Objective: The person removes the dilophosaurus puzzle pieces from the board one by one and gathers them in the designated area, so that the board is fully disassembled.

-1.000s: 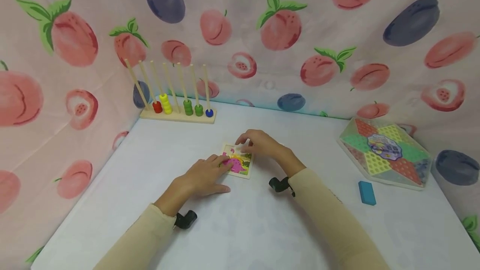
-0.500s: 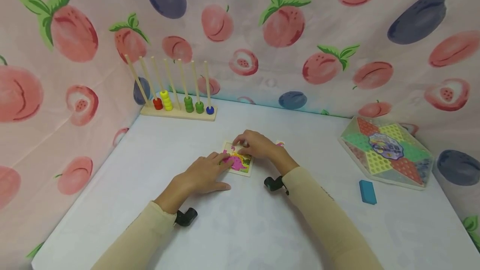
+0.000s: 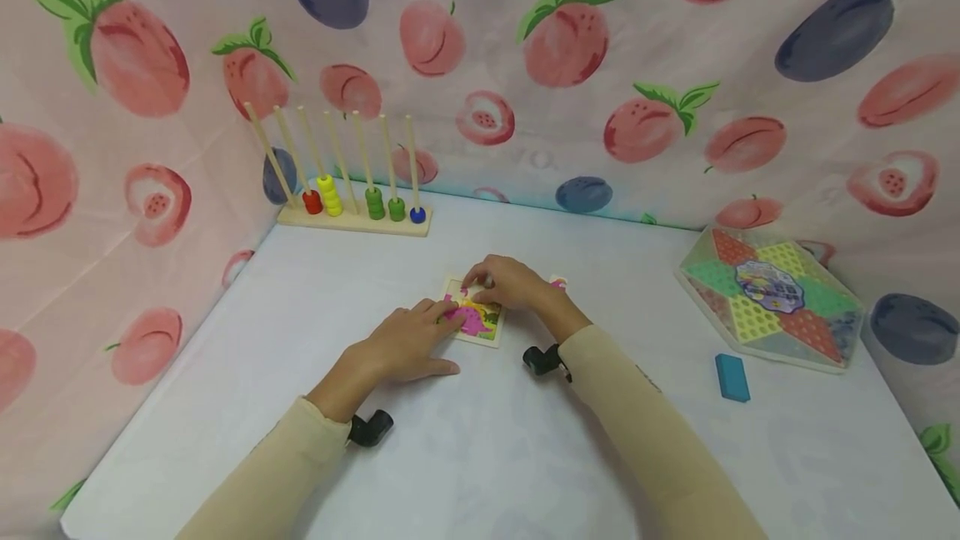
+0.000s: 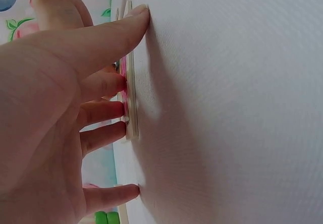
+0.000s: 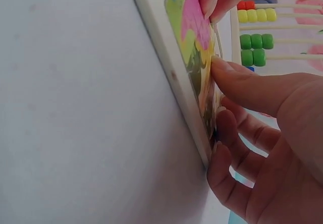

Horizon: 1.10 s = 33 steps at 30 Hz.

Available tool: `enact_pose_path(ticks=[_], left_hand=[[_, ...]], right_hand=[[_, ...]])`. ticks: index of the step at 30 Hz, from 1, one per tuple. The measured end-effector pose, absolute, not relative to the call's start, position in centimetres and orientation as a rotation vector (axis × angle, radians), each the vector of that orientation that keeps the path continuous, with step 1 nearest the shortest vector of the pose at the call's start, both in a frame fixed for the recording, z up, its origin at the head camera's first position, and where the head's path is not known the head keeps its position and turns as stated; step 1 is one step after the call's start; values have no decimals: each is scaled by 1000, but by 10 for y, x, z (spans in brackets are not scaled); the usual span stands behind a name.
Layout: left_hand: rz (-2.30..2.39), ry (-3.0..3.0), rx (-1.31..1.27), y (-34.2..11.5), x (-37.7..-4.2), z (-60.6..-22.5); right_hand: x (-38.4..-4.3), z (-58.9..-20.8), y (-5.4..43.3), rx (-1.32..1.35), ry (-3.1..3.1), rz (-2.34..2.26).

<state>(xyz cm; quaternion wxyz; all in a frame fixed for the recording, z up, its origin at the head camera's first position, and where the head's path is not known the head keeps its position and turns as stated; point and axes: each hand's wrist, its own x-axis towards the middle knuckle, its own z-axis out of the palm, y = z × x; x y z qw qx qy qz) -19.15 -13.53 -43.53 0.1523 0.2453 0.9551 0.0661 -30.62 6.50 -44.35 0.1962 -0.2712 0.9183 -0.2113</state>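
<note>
A small wooden dinosaur puzzle [image 3: 471,327] lies flat on the table, its pale frame around a pink dinosaur on green and yellow. My left hand [image 3: 408,344] rests over its left side, fingers stretched, fingertips pressing the picture and the thumb apart on the cloth. In the left wrist view, that hand's [image 4: 55,98] middle fingers touch the board's edge. Over the upper right part bends my right hand [image 3: 510,282]; its thumb and curled fingers pinch a thin puzzle piece, mostly hidden. Another pink-and-white piece [image 3: 557,282] shows partly behind the right wrist.
At the back left stands a wooden bead counting rack [image 3: 352,223] with upright rods. A hexagonal board game box [image 3: 768,298] lies at the right, with a blue block [image 3: 732,377] in front of it. Fruit-patterned cloth walls [image 3: 480,40] border the white table.
My right hand has moved slightly left and lower over the puzzle, uncovering the piece behind its wrist. The left hand stays in place. The head view has tilted a little.
</note>
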Motion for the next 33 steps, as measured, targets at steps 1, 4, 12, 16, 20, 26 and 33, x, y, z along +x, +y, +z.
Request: enact_pose_path(ticks=[1, 4, 12, 16, 20, 26, 33], left_hand=[[190, 2740, 702, -135, -192, -436], [185, 2737, 697, -136, -192, -438], [181, 2741, 704, -136, -192, -440], [180, 2744, 711, -136, -192, -439], [188, 2744, 713, -136, -191, -438], [190, 2748, 725, -136, -191, -437], [177, 2755, 727, -135, -192, -437]], right_hand=[[-307, -444, 64, -752, 2568, -598], [-307, -444, 63, -740, 2557, -601], [-306, -440, 59, -810, 2560, -555], [-306, -439, 59, -787, 2557, -570], [-306, -441, 58, -754, 2544, -598], [-304, -441, 58, -727, 2544, -633], [-304, -441, 59, -746, 2568, -633]])
